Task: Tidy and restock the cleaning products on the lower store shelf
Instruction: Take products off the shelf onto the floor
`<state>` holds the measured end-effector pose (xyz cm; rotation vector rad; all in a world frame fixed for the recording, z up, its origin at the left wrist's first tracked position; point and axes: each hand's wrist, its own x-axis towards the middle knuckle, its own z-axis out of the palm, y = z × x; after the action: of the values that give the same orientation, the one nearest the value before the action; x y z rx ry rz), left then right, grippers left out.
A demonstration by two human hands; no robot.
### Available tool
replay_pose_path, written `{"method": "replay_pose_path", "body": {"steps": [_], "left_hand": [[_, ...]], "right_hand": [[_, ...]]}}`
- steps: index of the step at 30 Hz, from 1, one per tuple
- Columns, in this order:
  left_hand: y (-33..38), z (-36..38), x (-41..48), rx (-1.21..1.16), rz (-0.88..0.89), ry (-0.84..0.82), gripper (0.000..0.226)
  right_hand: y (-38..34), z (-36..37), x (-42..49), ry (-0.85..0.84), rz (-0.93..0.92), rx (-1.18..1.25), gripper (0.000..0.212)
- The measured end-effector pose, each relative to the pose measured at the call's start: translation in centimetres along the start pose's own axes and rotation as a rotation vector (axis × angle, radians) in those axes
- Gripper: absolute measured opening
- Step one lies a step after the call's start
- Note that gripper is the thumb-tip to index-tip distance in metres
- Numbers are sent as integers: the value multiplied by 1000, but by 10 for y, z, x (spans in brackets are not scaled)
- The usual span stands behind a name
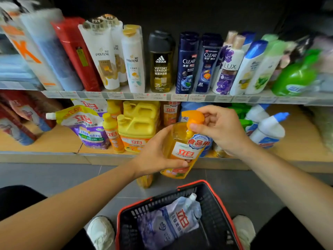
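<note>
Head view: worn on head, wide-angle, sole view.
Facing: forward and down, onto lower shelf (59, 141), basket (162, 201) on floor (54, 177) beneath.
Nearness: close to shelf front; upper shelf (198, 97) in top half.

1. Your trousers (18, 202): black, showing at both knees, left and right of the basket (216, 210).
2. Your shoes (101, 231): white trainers, one each side of the basket.
3. Your forearms (90, 201): bare.

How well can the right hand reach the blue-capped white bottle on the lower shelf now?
Probably yes, once free. The right hand pinches the pump of the orange bottle, which the left hand also holds. The white bottle stands close beside that hand, nothing before it.
</note>
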<state>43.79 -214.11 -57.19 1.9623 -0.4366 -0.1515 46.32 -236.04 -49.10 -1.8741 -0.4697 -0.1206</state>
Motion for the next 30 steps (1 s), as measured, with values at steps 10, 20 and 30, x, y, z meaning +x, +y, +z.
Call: {"method": "replay_pose_path", "body": {"steps": [10, 20, 30], "left_hand": [[-15, 32, -26, 161, -7, 172, 82], [-12, 8, -24, 222, -113, -84, 95], [8, 23, -34, 496, -102, 110, 101]], "right_hand": [[42, 1, -42, -48, 223, 226, 28], [54, 7, -56, -263, -26, -315, 39], [57, 16, -41, -102, 44, -610, 43]]}}
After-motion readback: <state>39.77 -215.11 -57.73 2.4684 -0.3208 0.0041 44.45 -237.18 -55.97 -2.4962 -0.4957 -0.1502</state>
